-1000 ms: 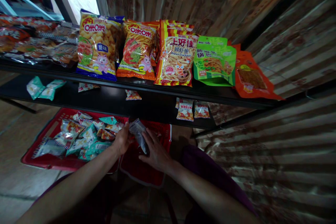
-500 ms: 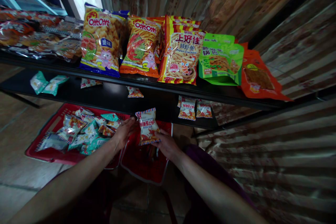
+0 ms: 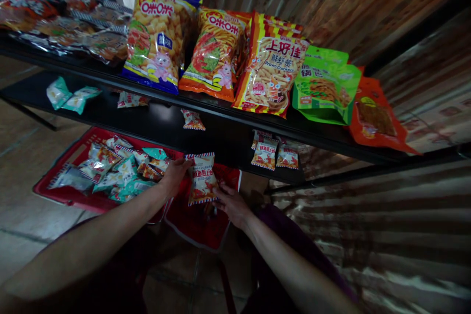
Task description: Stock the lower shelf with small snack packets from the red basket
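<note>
L hand [image 3: 175, 175] pinches pack [image 3: 202, 179] at upper corner; R hand [image 3: 233, 204], fingers part-curled, grips lower R side, above R basket [image 3: 184, 218]. Similar packs [image 3: 265, 151] nr lower shelf's [image 3: 228, 143] R end; others in L basket [image 3: 46, 189].

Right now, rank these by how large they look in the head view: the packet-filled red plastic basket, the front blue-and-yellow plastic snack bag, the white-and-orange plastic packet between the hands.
1. Packet-filled red plastic basket
2. Blue-and-yellow plastic snack bag
3. White-and-orange plastic packet

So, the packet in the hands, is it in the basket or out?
Out: left hand and right hand hold the packet above the right basket.
</note>
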Demonstrator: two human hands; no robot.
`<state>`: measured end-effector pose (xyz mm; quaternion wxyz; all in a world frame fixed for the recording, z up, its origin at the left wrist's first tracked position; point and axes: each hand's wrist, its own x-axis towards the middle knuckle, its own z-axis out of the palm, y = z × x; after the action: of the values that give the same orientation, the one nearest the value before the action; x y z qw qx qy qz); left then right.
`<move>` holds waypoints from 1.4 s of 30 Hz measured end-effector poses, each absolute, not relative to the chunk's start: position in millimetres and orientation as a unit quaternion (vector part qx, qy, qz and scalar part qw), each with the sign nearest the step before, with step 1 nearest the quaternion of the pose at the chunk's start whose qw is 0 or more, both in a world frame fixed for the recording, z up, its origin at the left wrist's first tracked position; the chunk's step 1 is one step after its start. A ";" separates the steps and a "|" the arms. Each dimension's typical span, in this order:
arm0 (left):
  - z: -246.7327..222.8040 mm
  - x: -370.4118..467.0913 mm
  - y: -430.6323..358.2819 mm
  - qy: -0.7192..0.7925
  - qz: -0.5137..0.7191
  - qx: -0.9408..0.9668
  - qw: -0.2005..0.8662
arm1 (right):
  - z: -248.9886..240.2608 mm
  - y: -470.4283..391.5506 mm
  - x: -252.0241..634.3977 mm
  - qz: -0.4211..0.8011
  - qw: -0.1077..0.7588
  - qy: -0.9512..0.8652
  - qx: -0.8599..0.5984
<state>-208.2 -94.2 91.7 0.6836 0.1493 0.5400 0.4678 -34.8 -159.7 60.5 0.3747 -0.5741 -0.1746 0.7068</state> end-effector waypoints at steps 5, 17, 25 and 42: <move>87.3 -203.6 -101.8 0.527 0.434 0.201 0.703 | 53.5 -167.0 -33.5 0.681 0.372 -0.193 -0.600; 56.6 -161.8 -102.0 0.519 0.415 0.220 0.714 | 40.2 -155.4 -19.4 0.610 0.442 -0.172 -0.635; 46.2 -142.3 -82.5 0.568 0.418 0.301 0.641 | 38.8 -125.5 -6.1 0.574 0.494 -0.174 -0.629; 13.1 -100.9 -26.6 0.655 0.315 0.447 0.522 | 30.9 -55.6 21.1 0.535 0.475 -0.137 -0.685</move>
<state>-100.9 -26.6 13.1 0.5220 0.4468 0.6549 0.3146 21.1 -55.6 30.9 0.4750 -0.6847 -0.1371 0.5355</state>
